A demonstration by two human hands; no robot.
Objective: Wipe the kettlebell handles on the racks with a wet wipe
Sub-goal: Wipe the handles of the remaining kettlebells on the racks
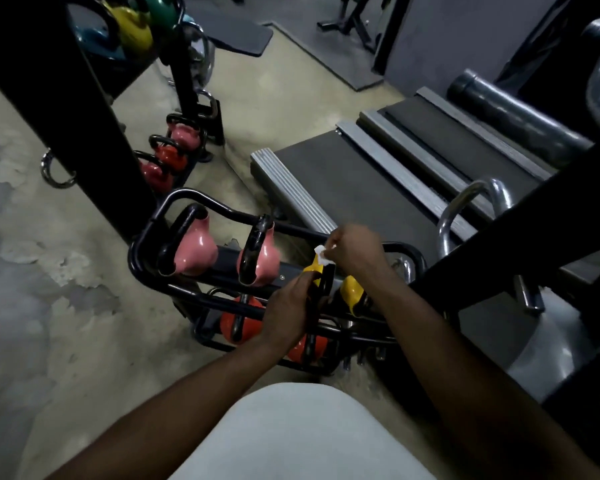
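My left hand (288,308) curls round the side of the black handle (327,283) of the yellow kettlebell (311,269), I judge to steady it on the low rack (136,252). My right hand (355,252), at one o'clock from it, pinches the wet wipe (321,255) against the handle's top. Pink kettlebells (194,249) stand at nine o'clock over patchy concrete floor (49,271), and treadmill decks (343,174) lie at one o'clock

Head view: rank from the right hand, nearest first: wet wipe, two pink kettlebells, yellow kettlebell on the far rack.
1. wet wipe, in the right hand.
2. nearer pink kettlebell, just left.
3. farther pink kettlebell, further left.
4. yellow kettlebell, top left, far back.
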